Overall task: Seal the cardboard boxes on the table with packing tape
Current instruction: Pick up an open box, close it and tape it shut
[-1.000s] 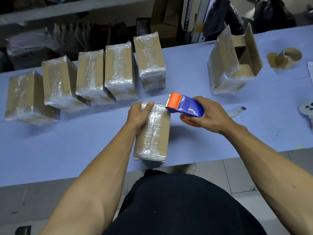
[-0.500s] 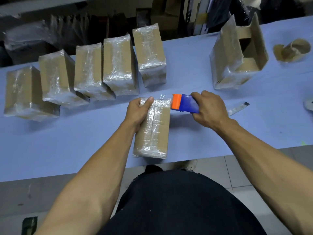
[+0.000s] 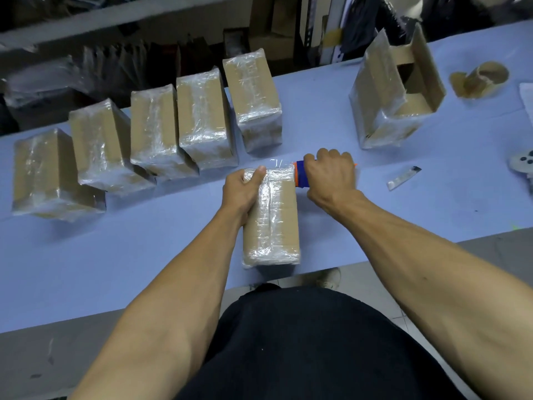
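Left hand (image 3: pixel 245 192) grips the tape-wrapped brown cardboard box (image 3: pixel 272 223); right hand (image 3: pixel 331 174) grips the blue-and-orange tape dispenser (image 3: pixel 300 174), best pulled taut around the far edge.

Packing workshop, taped boxes (image 3: pixel 202 119) on long table (image 3: pixel 115 255), cluttered shelving (image 3: pixel 86 21)

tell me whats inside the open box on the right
Through the open box's gap only bare cardboard walls and an inner flap show, with no contents in sight. Its lower part is hidden by the taped wall, so something could lie there.
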{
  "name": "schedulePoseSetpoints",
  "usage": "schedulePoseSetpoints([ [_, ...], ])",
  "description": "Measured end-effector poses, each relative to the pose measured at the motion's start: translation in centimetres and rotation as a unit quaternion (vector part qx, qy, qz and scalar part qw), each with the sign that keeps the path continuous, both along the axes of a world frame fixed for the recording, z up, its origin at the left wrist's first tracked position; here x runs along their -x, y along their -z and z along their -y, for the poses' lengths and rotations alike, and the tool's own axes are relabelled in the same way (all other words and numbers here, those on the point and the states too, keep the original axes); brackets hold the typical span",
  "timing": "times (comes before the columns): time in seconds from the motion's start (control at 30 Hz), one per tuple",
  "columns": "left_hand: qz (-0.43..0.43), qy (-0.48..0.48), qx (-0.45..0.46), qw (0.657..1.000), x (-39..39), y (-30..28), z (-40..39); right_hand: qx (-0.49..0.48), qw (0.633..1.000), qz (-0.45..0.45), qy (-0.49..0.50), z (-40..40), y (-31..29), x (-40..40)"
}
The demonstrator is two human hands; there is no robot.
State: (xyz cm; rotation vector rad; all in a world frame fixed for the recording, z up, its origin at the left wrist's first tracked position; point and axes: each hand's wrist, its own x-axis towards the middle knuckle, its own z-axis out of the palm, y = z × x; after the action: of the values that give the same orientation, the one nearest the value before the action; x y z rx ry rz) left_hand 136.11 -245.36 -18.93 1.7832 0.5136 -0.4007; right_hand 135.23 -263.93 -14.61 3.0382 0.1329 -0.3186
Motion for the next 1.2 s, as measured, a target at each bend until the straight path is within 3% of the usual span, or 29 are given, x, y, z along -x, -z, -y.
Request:
schedulePoseSetpoints([
  [0.17,-0.008,-0.027,0.045,0.999,0.0,-0.1,-0.1,0.003,0.994,0.043,0.1,1.7,2.4,1.5],
  [0.27,-0.007,-0.015,0.056,0.998,1.0,-0.1,0.6,-0.072,0.986,0.015,0.151,0.9,3.5,1.3],
  [0.4,0.016,-0.045,0.023,0.999,2.2,0.6,0.2,-0.12,0.98,-0.094,0.131,0.0,5.4,0.9],
  [0.47,0.04,-0.063,-0.015,0.997,2.5,0.8,-0.1,-0.177,0.972,-0.046,0.145,-0.4,5.8,1.5],
  [0.57,0.061,-0.095,-0.011,0.993,2.6,0.9,-0.4,-0.373,0.896,0.062,0.234,-1.8,4.9,2.8],
  [0.67,0.044,-0.089,0.038,0.994,2.9,0.7,-0.2,-0.572,0.763,0.015,0.299,-3.5,3.3,3.6],
  [0.7,0.049,-0.093,0.044,0.994,3.1,0.5,-0.2,-0.589,0.746,0.005,0.31,-3.9,2.9,3.7],
  [0.83,0.099,-0.116,0.075,0.985,3.5,-0.7,-0.6,-0.573,0.768,0.059,0.28,-4.8,1.7,2.9],
  [1.03,0.203,-0.187,0.139,0.951,2.6,-4.5,-1.2,-0.664,0.683,0.16,0.259,-7.0,-1.1,1.5],
  [1.2,0.25,-0.208,0.124,0.937,3.7,-4.2,-1.0,-0.633,0.688,0.223,0.277,-7.8,-1.5,2.0],
])
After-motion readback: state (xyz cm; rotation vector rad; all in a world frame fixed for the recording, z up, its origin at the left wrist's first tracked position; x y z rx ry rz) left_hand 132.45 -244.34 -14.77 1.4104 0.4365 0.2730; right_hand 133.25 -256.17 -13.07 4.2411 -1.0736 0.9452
